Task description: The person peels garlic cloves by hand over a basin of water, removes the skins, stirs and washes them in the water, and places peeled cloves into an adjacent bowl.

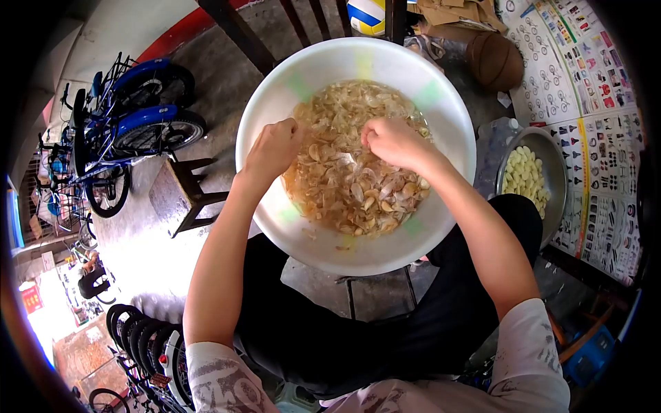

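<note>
A large white basin (275, 89) stands in front of me, with brownish garlic skins and cloves (358, 179) soaking in water inside it. Over its left side, my left hand (274, 148) is closed, knuckles up, near the edge of the floating skins. My right hand (394, 142) is curled shut above the skins, right of the middle. What either set of fingers holds, if anything, is hidden. To the right, a metal bowl (556, 180) contains pale peeled garlic cloves (525, 177).
A small wooden stool (175, 196) stands left of the basin. Blue bicycles (144, 124) are parked beyond it, and tyres (141, 337) lie lower left. A basketball (494, 62) and a volleyball (366, 15) lie at the back. Printed sheets (592, 138) cover the right side.
</note>
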The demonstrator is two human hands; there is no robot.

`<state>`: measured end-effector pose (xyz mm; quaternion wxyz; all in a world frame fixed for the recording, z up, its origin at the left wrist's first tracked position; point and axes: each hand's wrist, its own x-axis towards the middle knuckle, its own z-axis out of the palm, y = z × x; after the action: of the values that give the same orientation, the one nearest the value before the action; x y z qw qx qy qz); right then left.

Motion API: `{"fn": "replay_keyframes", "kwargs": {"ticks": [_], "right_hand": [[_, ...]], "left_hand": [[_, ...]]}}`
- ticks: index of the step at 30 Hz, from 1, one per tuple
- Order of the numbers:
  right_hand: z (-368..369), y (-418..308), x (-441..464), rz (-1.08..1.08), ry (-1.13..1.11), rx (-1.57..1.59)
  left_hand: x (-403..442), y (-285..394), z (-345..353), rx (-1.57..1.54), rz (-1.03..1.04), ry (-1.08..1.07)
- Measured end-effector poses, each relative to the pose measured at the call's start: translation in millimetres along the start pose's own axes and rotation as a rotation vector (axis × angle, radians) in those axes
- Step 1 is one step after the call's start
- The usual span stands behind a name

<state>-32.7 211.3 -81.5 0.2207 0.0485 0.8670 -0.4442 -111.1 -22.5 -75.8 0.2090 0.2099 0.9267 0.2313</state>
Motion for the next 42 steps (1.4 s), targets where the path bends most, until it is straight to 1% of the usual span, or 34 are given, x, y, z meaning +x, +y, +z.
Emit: {"fn": "replay_keyframes", "kwargs": {"ticks": [1, 3, 4, 5, 6, 7, 8, 9, 10, 11, 12, 14, 15, 16, 17, 18, 19, 21, 22, 23, 24, 27, 28, 29, 30, 31, 33, 34, 36, 37, 39, 40, 41, 42], "right_hand": [[-3, -1, -1, 0.0, 0.005, 0.0], [-6, -2, -1, 0.185, -0.172, 0.232], [-2, 1, 0, 0.186, -0.171, 0.232], [7, 5, 2, 0.209, -0.195, 0.372], [12, 6, 2, 0.231, -0.22, 0.513], [13, 7, 2, 0.231, -0.222, 0.514], [14, 7, 2, 0.274, -0.251, 0.695], [15, 4, 2, 0.316, -0.279, 0.875], [13, 2, 1, 0.315, -0.28, 0.874], [11, -2, -1, 0.29, -0.287, 1.027], [8, -5, -2, 0.264, -0.292, 1.18], [5, -4, -1, 0.31, -0.332, 1.238], [3, -6, -1, 0.357, -0.372, 1.296], [4, -10, -3, 0.357, -0.373, 1.295], [7, -15, -6, 0.39, -0.267, 1.243], [9, -19, -7, 0.421, -0.163, 1.189], [10, -16, -6, 0.422, -0.165, 1.188], [9, -11, -5, 0.282, -0.277, 1.283], [9, -13, -6, 0.281, -0.278, 1.282], [8, -16, -8, 0.294, -0.223, 1.234], [7, -20, -10, 0.307, -0.168, 1.185], [5, -24, -12, 0.368, -0.142, 1.145], [5, -21, -11, 0.367, -0.14, 1.145], [9, -14, -8, 0.318, -0.156, 1.225], [13, -8, -4, 0.267, -0.172, 1.304], [19, -1, 1, 0.268, -0.172, 1.306], [27, 1, 5, 0.202, -0.032, 1.408], [26, -4, 2, 0.203, -0.032, 1.408], [21, -16, -5, 0.296, 0.051, 1.53], [20, -14, -4, 0.295, 0.052, 1.53], [19, -7, -1, 0.232, -0.088, 1.621], [19, -6, -1, 0.232, -0.087, 1.621], [19, -5, -2, 0.164, -0.125, 1.629], [19, -6, -3, 0.096, -0.164, 1.636]], "left_hand": [[1, -1, -1, 0.047, -0.018, -0.006], [1, -5, -2, 0.094, -0.034, -0.012], [0, -8, 0, 0.063, 0.015, -0.001], [0, -12, 1, 0.032, 0.062, 0.008], [0, -9, 1, 0.032, 0.062, 0.007], [0, -5, 0, -0.041, 0.055, 0.022], [0, -2, 0, -0.114, 0.047, 0.037], [0, 4, -2, -0.113, 0.045, 0.037], [1, 11, -2, -0.172, -0.004, 0.032], [1, 19, -3, -0.232, -0.052, 0.027], [0, 28, -5, -0.233, -0.052, 0.028], [-5, 45, -7, -0.265, -0.107, -0.031], [-7, 49, -6, -0.265, -0.107, -0.03], [-9, 52, -4, -0.29, -0.057, -0.013], [-12, 54, -2, -0.315, -0.007, 0.005], [-14, 58, -2, -0.316, -0.009, 0.006], [-16, 62, -4, -0.331, 0.018, 0.025], [-19, 62, -3, -0.346, 0.043, 0.045], [-19, 59, -2, -0.305, 0.091, 0.075], [-19, 57, 0, -0.263, 0.139, 0.104], [-19, 56, 0, -0.262, 0.138, 0.104], [-19, 53, 4, -0.164, 0.162, 0.162], [-18, 52, 7, -0.173, 0.224, 0.208], [-18, 52, 8, -0.182, 0.285, 0.253], [-18, 54, 8, -0.182, 0.286, 0.252], [-19, 56, 7, -0.181, 0.301, 0.249], [-20, 56, 8, -0.182, 0.314, 0.244], [-19, 55, 10, -0.2, 0.321, 0.264], [-18, 55, 10, -0.218, 0.33, 0.284], [-19, 58, 8, -0.244, 0.326, 0.289], [-19, 62, 6, -0.269, 0.324, 0.293], [-19, 64, 6, -0.271, 0.406, 0.268], [-19, 66, 6, -0.274, 0.489, 0.242], [-21, 69, 7, -0.274, 0.489, 0.242]]}}
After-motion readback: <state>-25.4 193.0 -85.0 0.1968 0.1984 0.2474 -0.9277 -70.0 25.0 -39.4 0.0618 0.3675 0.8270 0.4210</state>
